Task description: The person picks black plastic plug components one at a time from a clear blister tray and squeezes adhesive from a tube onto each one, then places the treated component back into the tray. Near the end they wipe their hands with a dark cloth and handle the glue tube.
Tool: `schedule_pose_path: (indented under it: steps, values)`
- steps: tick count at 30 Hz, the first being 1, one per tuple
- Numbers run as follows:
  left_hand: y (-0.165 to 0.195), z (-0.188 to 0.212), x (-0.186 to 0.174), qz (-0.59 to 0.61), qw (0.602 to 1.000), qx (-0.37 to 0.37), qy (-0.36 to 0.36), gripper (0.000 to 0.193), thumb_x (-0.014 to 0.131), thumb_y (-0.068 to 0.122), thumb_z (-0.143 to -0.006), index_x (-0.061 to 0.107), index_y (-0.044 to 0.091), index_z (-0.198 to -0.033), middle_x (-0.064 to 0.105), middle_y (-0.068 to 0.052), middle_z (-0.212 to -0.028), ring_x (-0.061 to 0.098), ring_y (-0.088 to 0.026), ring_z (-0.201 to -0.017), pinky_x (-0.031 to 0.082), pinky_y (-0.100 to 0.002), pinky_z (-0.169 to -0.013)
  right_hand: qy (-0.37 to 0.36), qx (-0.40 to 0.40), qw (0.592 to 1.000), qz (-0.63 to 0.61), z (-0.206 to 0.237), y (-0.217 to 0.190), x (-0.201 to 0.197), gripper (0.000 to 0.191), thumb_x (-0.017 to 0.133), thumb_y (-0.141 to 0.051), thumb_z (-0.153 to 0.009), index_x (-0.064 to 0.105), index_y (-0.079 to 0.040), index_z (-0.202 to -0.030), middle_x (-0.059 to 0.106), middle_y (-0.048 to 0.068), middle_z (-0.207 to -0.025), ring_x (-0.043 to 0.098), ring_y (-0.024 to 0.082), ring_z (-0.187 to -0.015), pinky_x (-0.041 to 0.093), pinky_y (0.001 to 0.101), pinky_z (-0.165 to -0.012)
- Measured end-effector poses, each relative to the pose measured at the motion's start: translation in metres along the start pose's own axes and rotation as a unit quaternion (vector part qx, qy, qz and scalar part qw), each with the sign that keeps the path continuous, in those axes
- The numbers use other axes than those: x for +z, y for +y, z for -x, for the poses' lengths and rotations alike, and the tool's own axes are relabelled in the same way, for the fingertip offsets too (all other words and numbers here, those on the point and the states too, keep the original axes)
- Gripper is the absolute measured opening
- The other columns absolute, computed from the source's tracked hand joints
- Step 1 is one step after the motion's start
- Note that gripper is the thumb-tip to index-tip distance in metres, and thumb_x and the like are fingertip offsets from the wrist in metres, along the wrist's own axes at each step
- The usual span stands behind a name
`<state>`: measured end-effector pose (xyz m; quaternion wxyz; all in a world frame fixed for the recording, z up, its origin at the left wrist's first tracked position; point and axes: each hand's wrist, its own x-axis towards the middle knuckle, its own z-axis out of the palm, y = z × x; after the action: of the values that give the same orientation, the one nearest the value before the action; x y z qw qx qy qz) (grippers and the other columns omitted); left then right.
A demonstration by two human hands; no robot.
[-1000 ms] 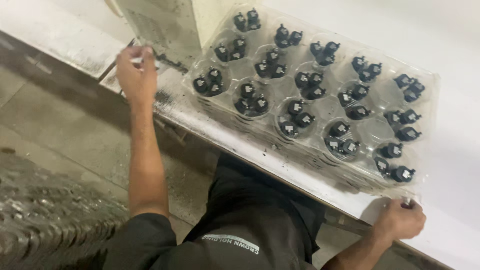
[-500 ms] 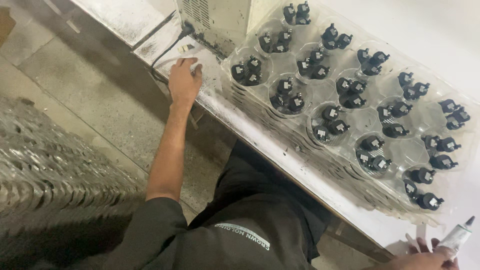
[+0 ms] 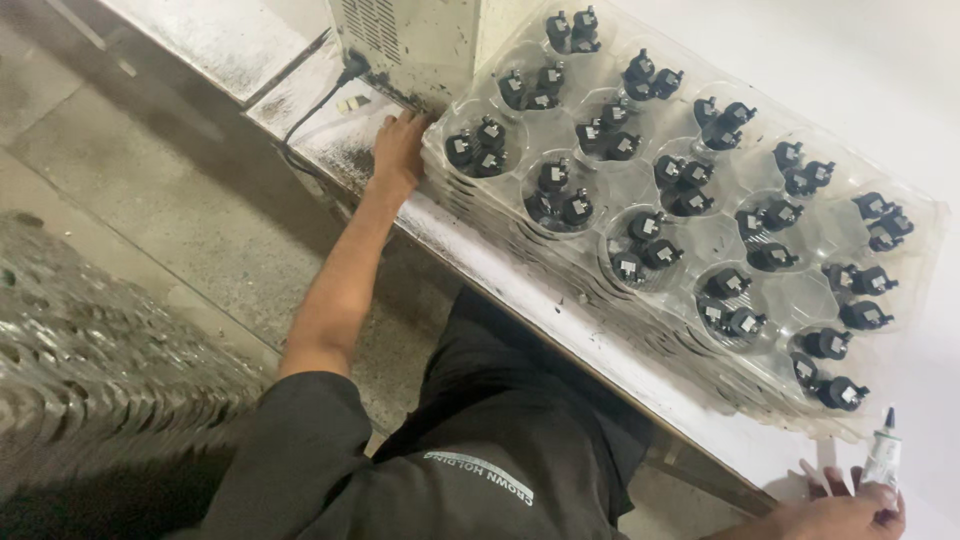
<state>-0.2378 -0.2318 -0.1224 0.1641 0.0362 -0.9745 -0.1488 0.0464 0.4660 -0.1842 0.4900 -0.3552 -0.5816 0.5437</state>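
your right hand point(image 3: 845, 508) is curling its fingers point(image 3: 880, 497) around a small white tube with a dark pointed nozzle point(image 3: 884, 452), holding it upright at the near right corner of the white bench point(image 3: 520, 285), just beside the stack of clear plastic trays point(image 3: 690, 215). your left hand point(image 3: 400, 145) is lying palm down against the far left corner of that stack, fingers together and partly hidden under the tray edge, so their grip is hard to tell. the round pockets are holding small black parts with pale labels point(image 3: 560, 195), two or three to a pocket. beyond your left hand, a pale machine housing point(image 3: 410, 40) is standing with a black cable point(image 3: 320, 100) running down to the bench. this is looking like the steadying step; the nozzle would next need bringing over one pocket while the stack is kept from sliding.
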Motion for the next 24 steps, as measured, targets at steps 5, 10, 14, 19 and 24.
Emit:
schedule_pose_path:
  steps: [5,10,14,19,24]
  values:
    - [0.002,-0.011,-0.001,0.052,0.997,-0.029,0.045,0.026,0.067,0.000,-0.092,0.053,0.002,-0.115,0.062,-0.022,-0.116,0.058,-0.044,-0.109,0.050,-0.055,-0.090,-0.010,0.004,0.998,0.062,0.010,-0.016,-0.007,0.026,0.052,-0.018,-0.111,0.061,-0.005,-0.132,0.077,0.011,-0.116,0.074,0.014,-0.081,0.053,0.0254,-0.058]
    - [0.012,-0.008,-0.004,0.088,0.984,-0.102,0.115,0.030,0.069,0.017,-0.093,0.054,0.004,-0.116,0.061,-0.020,-0.112,0.060,-0.042,-0.107,0.053,-0.053,-0.083,-0.015,-0.004,0.999,0.042,0.022,-0.032,-0.001,0.025,0.052,-0.018,-0.111,0.061,-0.003,-0.128,0.075,0.012,-0.112,0.070,0.015,-0.076,0.049,0.0269,-0.056]
    - [0.014,-0.008,-0.004,0.016,0.987,-0.098,0.126,0.021,0.068,0.016,-0.090,0.061,0.008,-0.109,0.060,-0.013,-0.116,0.060,-0.038,-0.110,0.055,-0.050,-0.079,-0.017,0.002,1.000,0.010,0.025,-0.038,-0.003,0.024,0.054,-0.016,-0.111,0.060,-0.001,-0.128,0.075,0.013,-0.112,0.071,0.016,-0.076,0.051,0.0269,-0.057]
    - [0.005,-0.009,-0.003,0.003,0.991,-0.072,0.112,0.013,0.068,0.019,-0.096,0.066,0.010,-0.106,0.061,-0.010,-0.118,0.060,-0.035,-0.113,0.055,-0.051,-0.084,-0.008,0.023,1.000,0.003,0.021,-0.037,-0.007,0.024,0.059,-0.018,-0.111,0.061,-0.002,-0.128,0.075,0.012,-0.110,0.070,0.016,-0.076,0.049,0.0279,-0.055]
    - [0.006,0.003,-0.006,-0.023,0.993,-0.038,0.109,0.020,0.070,0.019,-0.091,0.070,0.009,-0.108,0.063,-0.012,-0.119,0.055,-0.037,-0.116,0.052,-0.049,-0.086,-0.022,0.023,0.999,-0.040,0.019,-0.036,-0.014,0.024,0.062,-0.019,-0.112,0.061,-0.002,-0.129,0.074,0.011,-0.111,0.069,0.018,-0.080,0.050,0.0270,-0.058]
